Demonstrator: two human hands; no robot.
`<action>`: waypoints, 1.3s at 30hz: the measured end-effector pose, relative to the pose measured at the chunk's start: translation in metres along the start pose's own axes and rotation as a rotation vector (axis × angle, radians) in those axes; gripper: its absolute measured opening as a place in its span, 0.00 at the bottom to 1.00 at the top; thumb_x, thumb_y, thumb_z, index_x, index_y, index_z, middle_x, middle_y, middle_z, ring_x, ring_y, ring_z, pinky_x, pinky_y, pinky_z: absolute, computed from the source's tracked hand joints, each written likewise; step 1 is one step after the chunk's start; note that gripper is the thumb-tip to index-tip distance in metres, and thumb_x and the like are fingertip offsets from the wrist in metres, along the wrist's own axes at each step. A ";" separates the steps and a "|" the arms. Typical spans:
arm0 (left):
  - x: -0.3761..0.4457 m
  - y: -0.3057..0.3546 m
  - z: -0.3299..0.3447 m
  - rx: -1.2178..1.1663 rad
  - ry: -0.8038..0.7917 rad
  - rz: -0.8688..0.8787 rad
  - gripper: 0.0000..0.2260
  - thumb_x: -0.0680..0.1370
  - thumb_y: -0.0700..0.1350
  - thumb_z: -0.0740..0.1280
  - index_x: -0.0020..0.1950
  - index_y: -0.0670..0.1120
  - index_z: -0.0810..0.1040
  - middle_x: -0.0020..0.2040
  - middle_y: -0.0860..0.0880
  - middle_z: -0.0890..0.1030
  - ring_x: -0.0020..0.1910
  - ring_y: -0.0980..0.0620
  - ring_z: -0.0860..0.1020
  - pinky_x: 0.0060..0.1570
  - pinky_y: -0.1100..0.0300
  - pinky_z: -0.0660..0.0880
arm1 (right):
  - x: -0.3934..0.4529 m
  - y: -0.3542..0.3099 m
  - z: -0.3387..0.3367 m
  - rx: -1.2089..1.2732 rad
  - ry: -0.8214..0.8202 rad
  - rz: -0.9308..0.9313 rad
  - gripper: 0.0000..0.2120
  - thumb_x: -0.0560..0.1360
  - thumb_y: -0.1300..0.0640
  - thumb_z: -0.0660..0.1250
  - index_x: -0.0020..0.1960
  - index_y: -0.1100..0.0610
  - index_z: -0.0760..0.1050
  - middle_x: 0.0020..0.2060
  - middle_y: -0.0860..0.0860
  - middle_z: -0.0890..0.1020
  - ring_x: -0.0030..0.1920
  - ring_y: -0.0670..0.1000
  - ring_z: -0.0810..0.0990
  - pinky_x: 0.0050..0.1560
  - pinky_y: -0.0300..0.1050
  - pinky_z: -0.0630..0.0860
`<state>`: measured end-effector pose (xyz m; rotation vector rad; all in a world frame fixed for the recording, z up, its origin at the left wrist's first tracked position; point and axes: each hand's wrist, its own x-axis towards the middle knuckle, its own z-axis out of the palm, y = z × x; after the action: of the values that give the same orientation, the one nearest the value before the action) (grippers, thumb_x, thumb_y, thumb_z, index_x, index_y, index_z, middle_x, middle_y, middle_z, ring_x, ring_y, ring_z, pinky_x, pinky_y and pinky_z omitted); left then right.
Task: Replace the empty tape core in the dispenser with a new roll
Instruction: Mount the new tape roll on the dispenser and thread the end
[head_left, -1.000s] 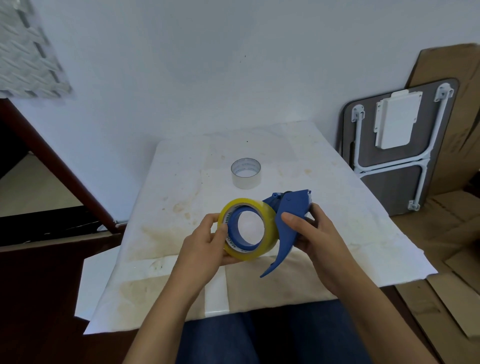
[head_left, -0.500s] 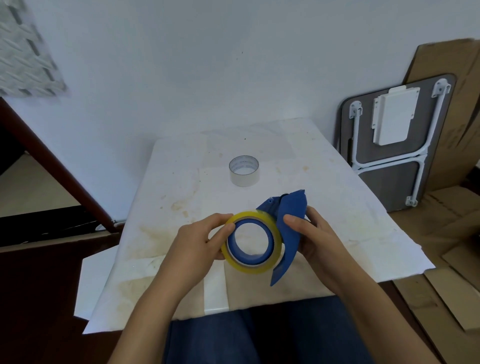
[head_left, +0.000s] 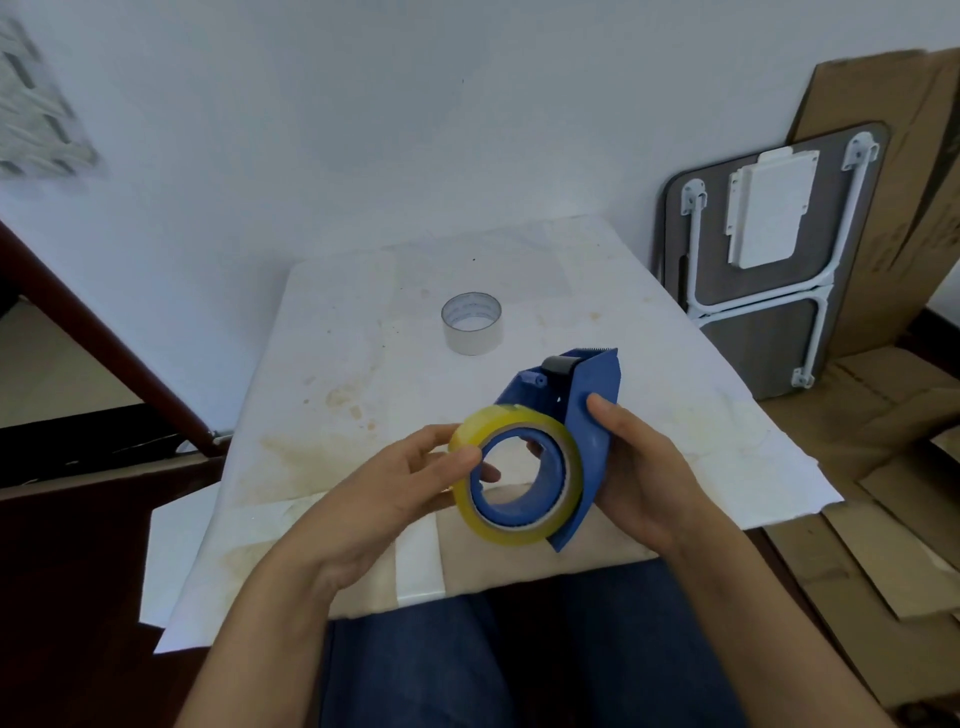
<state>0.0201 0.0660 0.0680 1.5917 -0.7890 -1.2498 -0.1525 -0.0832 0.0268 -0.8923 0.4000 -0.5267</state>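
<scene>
Gripping blue plastic dispenser (head_left: 597, 415), glossy yellow tape ring (head_left: 511, 478) seated

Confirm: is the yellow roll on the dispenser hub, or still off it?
On. The yellow roll rings the blue dispenser hub; the empty core stands apart on the table. Fully seated: cannot tell.

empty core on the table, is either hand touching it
No, the empty core stands alone on the table, while both hands hold the dispenser and yellow roll nearer.
</scene>
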 end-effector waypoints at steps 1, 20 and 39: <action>0.001 -0.002 0.002 -0.052 -0.015 0.021 0.21 0.71 0.57 0.71 0.59 0.46 0.81 0.47 0.49 0.87 0.48 0.55 0.84 0.55 0.61 0.78 | 0.001 0.000 0.000 0.020 -0.014 -0.003 0.27 0.62 0.44 0.79 0.60 0.51 0.82 0.56 0.55 0.83 0.54 0.57 0.81 0.61 0.57 0.76; 0.008 -0.005 0.034 -0.242 0.007 0.084 0.20 0.70 0.46 0.72 0.60 0.39 0.78 0.44 0.46 0.86 0.42 0.53 0.82 0.47 0.60 0.80 | 0.014 -0.004 0.017 -0.454 0.335 -0.195 0.15 0.75 0.42 0.67 0.59 0.46 0.77 0.58 0.45 0.82 0.61 0.48 0.80 0.58 0.46 0.77; 0.010 -0.008 0.033 -0.048 0.230 0.136 0.20 0.70 0.53 0.75 0.60 0.52 0.78 0.51 0.46 0.86 0.52 0.47 0.84 0.56 0.51 0.79 | 0.013 -0.003 0.036 -1.254 0.245 -0.656 0.04 0.72 0.49 0.73 0.46 0.47 0.83 0.76 0.47 0.63 0.78 0.52 0.50 0.70 0.50 0.61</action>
<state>-0.0093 0.0511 0.0557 1.5816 -0.7028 -0.9621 -0.1239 -0.0697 0.0482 -2.2195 0.6766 -1.0141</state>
